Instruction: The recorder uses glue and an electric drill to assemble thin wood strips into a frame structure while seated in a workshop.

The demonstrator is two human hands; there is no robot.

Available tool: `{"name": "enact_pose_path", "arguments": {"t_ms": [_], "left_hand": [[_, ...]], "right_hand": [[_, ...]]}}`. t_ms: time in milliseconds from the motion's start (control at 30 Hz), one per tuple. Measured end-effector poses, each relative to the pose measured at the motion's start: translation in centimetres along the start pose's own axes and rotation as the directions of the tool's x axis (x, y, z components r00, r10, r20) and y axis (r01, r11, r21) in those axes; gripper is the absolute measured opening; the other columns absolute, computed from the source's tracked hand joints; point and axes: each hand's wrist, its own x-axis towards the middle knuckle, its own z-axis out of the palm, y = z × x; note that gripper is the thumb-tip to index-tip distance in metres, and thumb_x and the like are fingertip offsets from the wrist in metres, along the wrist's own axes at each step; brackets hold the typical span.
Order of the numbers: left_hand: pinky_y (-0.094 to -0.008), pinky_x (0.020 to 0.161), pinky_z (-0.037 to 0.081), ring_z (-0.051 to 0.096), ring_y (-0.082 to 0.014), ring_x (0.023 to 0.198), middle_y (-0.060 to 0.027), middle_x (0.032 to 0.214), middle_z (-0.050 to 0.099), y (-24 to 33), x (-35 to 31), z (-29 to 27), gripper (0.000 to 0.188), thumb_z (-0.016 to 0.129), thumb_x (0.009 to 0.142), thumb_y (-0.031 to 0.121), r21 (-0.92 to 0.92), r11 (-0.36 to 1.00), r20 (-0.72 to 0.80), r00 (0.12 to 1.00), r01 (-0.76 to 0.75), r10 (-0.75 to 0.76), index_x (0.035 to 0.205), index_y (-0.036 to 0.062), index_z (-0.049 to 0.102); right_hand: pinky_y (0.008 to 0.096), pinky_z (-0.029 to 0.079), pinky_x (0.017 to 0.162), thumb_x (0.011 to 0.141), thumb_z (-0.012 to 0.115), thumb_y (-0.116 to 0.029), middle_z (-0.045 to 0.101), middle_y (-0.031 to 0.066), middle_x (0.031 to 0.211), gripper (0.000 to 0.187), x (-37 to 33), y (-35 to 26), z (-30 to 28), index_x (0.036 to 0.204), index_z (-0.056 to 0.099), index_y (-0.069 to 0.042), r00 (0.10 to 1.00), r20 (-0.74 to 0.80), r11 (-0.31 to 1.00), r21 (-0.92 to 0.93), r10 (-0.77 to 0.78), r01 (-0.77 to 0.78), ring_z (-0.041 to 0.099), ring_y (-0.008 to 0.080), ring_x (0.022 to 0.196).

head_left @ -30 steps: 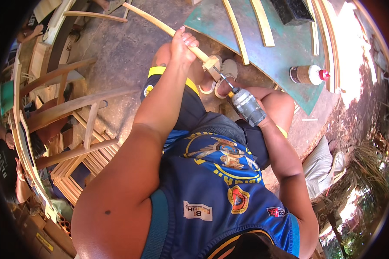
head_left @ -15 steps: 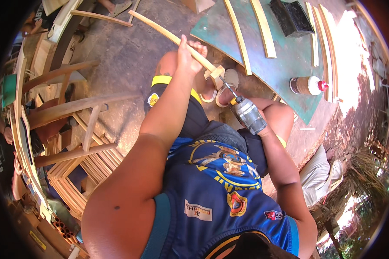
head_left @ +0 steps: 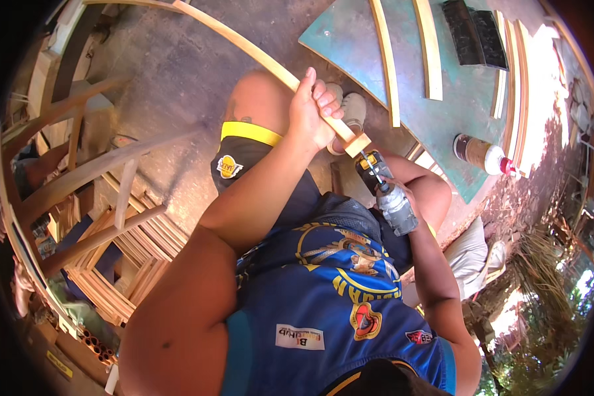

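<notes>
My left hand (head_left: 312, 109) is wrapped round a long, slightly curved wooden strip (head_left: 244, 49) near its lower end, thumb lying along it. A small wooden block (head_left: 358, 144) sits crosswise at that end, close to my feet. In my right hand (head_left: 410, 201) is a cordless drill (head_left: 396, 210), its body partly covering the fingers. Its long thin bit points up and left at the block. The bit's tip is at the block's near side; I cannot tell whether it has entered the wood. The drill's yellow and black base shows beyond the bit.
Wooden slats (head_left: 429, 53), a black open box (head_left: 467, 33) and a red-capped bottle (head_left: 482, 154) lie on a green board (head_left: 353, 46) at right. Leftward stand a wooden frame (head_left: 99, 165) and stacked frames (head_left: 105, 290). A pale sack (head_left: 465, 261) lies lower right. People are at far left.
The strip and block have shifted right and down, with my left hand now gripping nearer the block. The drill has moved down and right and turned, bringing its base into view.
</notes>
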Motion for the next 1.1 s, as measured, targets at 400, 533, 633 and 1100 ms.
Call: {"name": "enact_pose_path", "arguments": {"t_ms": [400,533,633,1100], "left_hand": [[-0.0268,0.056,0.039,0.04,-0.0114,0.053,0.003,0.059,0.039,0.4,0.3,0.0,0.041,0.055,0.091,0.05,0.0,1.0,0.001,1.0,-0.017,0.017,0.07,0.017,0.042],[-0.0281,0.061,0.045,0.047,-0.0142,0.064,0.0003,0.069,0.044,2.3,1.0,0.8,0.052,0.057,0.081,0.065,-0.01,0.973,-0.285,0.934,-0.229,0.217,0.083,0.0143,0.044],[-0.024,0.052,0.037,0.039,-0.0098,0.053,0.0035,0.061,0.039,3.7,1.1,0.5,0.055,0.053,0.079,0.07,0.015,0.989,-0.248,0.958,-0.145,0.144,0.071,0.0166,0.04],[-0.0205,0.044,0.03,0.032,-0.0057,0.043,0.0064,0.052,0.033,2.6,1.9,-0.7,0.049,0.048,0.092,0.053,-0.117,0.993,0.215,0.977,0.017,0.009,0.061,0.0162,0.04]], "right_hand": [[0.0333,0.049,0.086,0.064,0.077,-0.001,0.063,0.0115,0.106,0.07,0.2,-1.2,-0.4,0.129,0.053,-0.007,0.95,-0.018,0.92,0.255,0.312,-0.298,0.061,0.0248,0.096],[0.0326,0.048,0.086,0.069,0.074,-0.003,0.063,0.011,0.107,0.064,0.6,-1.0,-0.3,0.129,0.053,-0.006,0.85,0.028,0.773,0.401,0.527,-0.492,0.061,0.0235,0.096],[0.0325,0.048,0.085,0.075,0.07,-0.004,0.063,0.0108,0.107,0.057,0.6,-0.9,-0.3,0.128,0.053,-0.003,0.926,0.023,0.87,0.334,0.378,-0.363,0.061,0.023,0.095],[0.0293,0.048,0.088,0.08,0.066,-0.004,0.062,0.0078,0.111,0.047,-0.5,-0.4,-0.5,0.126,0.053,0.0,0.993,0.037,0.964,0.239,0.109,-0.115,0.061,0.0168,0.097]]}}
